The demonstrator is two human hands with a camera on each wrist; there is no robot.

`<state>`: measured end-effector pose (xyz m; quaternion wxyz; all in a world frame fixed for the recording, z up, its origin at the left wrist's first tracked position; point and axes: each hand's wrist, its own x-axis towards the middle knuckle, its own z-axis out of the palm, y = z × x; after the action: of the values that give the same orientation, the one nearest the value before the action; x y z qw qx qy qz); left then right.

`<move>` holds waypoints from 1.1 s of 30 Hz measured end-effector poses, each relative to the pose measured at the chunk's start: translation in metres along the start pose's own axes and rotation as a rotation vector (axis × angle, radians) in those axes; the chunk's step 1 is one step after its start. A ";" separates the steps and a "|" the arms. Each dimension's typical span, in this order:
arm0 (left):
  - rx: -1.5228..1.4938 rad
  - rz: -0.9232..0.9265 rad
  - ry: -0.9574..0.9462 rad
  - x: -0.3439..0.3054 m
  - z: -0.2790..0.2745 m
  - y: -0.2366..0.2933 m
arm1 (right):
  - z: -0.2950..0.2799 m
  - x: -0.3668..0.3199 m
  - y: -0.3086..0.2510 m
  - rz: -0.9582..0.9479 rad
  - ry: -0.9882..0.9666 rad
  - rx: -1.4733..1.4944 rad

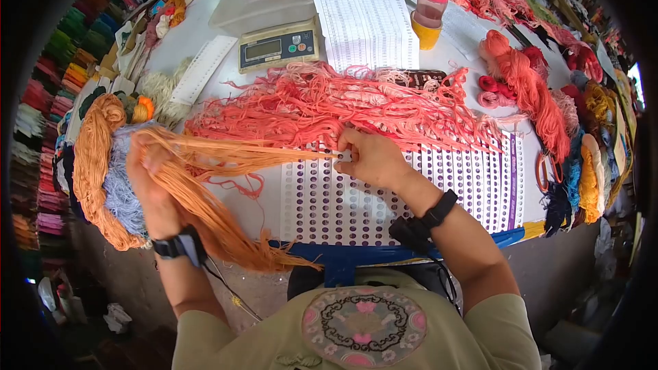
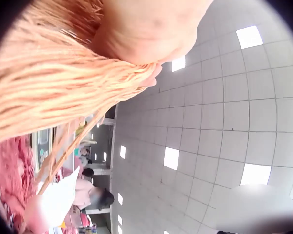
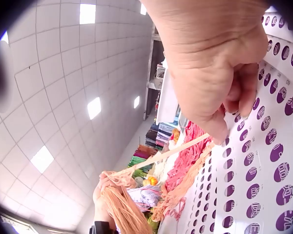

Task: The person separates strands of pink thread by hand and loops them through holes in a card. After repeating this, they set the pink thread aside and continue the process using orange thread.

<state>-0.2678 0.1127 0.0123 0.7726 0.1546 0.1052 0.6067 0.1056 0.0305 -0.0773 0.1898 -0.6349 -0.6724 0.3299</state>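
Note:
My left hand (image 1: pixel 156 171) grips a hank of light orange thread (image 1: pixel 223 223), whose loose tail hangs down toward the table's front edge. From that hand a band of orange strands (image 1: pixel 267 154) stretches right across the table. My right hand (image 1: pixel 377 157) pinches the far end of these strands between thumb and fingers, low over a white card (image 1: pixel 411 216) with rows of purple-marked holes. In the left wrist view the thread (image 2: pixel 53 92) fans out thickly from the hand. Behind the strands lies a long tangled heap of coral thread (image 1: pixel 301 109).
At the back stand a digital scale (image 1: pixel 278 46), a printed sheet (image 1: pixel 367 20) and a pink-and-yellow jar (image 1: pixel 430 17). Orange and pale blue hanks (image 1: pixel 123 178) lie at the left edge. Coral skeins (image 1: pixel 524 89) and colored threads line the right side. A blue strip (image 1: pixel 397 253) runs along the front.

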 end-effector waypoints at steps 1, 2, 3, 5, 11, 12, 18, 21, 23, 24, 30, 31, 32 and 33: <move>0.134 0.029 0.042 0.012 -0.003 0.021 | 0.000 0.000 0.000 0.004 -0.004 0.013; 0.269 0.059 0.084 0.022 -0.001 0.028 | 0.000 0.001 0.000 -0.002 -0.002 0.010; 0.270 0.064 0.079 0.033 -0.002 0.028 | 0.000 0.000 0.000 -0.002 0.004 0.000; 1.007 0.374 0.354 0.046 -0.004 0.019 | 0.005 -0.002 0.000 -0.006 0.014 -0.007; 1.339 -0.050 0.270 0.003 0.009 -0.045 | 0.014 -0.003 0.008 -0.100 0.148 -0.044; 1.057 -0.139 0.222 -0.008 0.010 -0.055 | 0.011 -0.005 0.005 -0.103 0.153 -0.047; 0.631 -0.206 -0.102 -0.053 0.059 -0.164 | 0.010 -0.021 -0.024 -0.102 0.088 0.645; 0.625 -0.179 -0.112 -0.057 0.069 -0.185 | -0.013 -0.055 -0.061 -0.269 -0.024 1.192; 0.719 -0.138 -0.146 -0.054 0.063 -0.193 | -0.017 -0.052 -0.044 -0.278 0.096 0.975; 0.813 -0.086 -0.169 -0.050 0.057 -0.197 | -0.021 -0.047 -0.032 -0.282 0.196 0.757; 0.727 -0.316 0.080 -0.038 -0.044 -0.218 | -0.088 0.029 0.091 0.029 0.719 0.235; 0.710 -0.318 0.074 -0.036 -0.045 -0.220 | -0.094 0.047 0.113 0.059 0.759 0.149; 0.745 -0.321 0.080 -0.035 -0.042 -0.221 | -0.099 0.062 0.127 0.089 0.795 0.062; 0.781 -0.323 0.089 -0.035 -0.041 -0.221 | -0.104 0.075 0.133 0.091 0.789 0.046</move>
<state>-0.0904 0.0352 -0.1074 0.7359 0.3907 0.3833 0.3985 0.2636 0.1215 -0.1072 0.4329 -0.7376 -0.5115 0.0836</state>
